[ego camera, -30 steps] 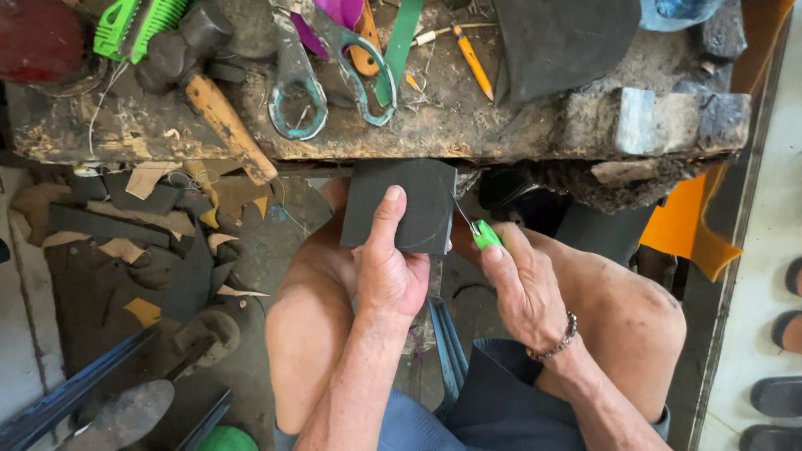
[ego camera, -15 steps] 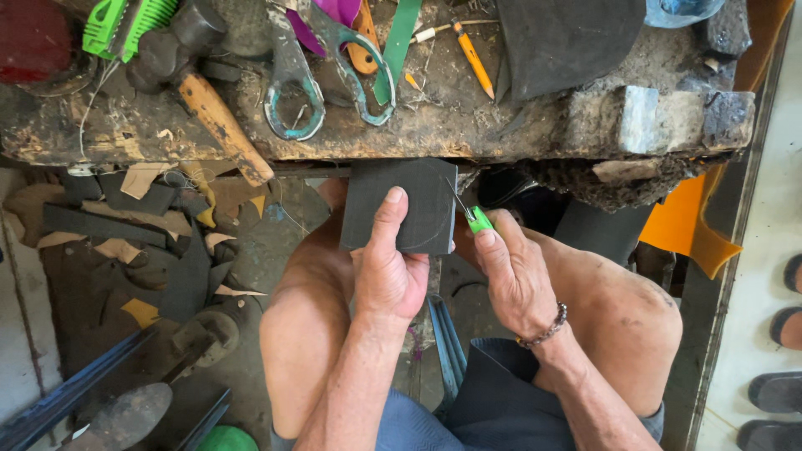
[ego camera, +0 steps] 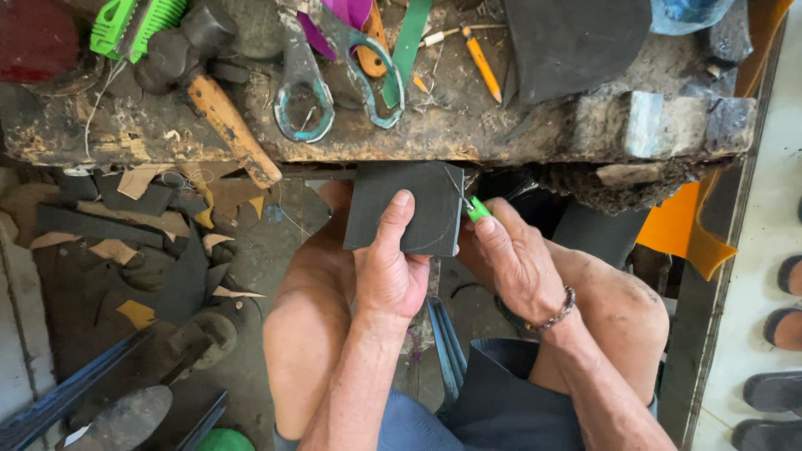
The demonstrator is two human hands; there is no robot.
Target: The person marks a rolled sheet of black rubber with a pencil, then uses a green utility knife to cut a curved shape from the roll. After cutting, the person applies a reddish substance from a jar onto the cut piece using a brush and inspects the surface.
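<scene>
My left hand (ego camera: 391, 271) grips a dark grey square sheet of rubber (ego camera: 422, 205), thumb pressed flat on its face, holding it just below the edge of the workbench. My right hand (ego camera: 514, 259) is closed on a small green-handled knife (ego camera: 477, 209) whose thin blade touches the sheet's right edge. Both hands sit above my bare knees.
The worn wooden workbench (ego camera: 468, 138) carries a hammer (ego camera: 209, 88), large scissors (ego camera: 305, 92), a green brush (ego camera: 138, 23), an orange pencil (ego camera: 483, 63) and a black sheet (ego camera: 576, 42). Leather and rubber scraps (ego camera: 159, 242) litter the floor at left. Sandals (ego camera: 777, 326) lie at right.
The knife tip has shifted slightly up along the sheet's right edge. My left hand keeps the sheet in the same place.
</scene>
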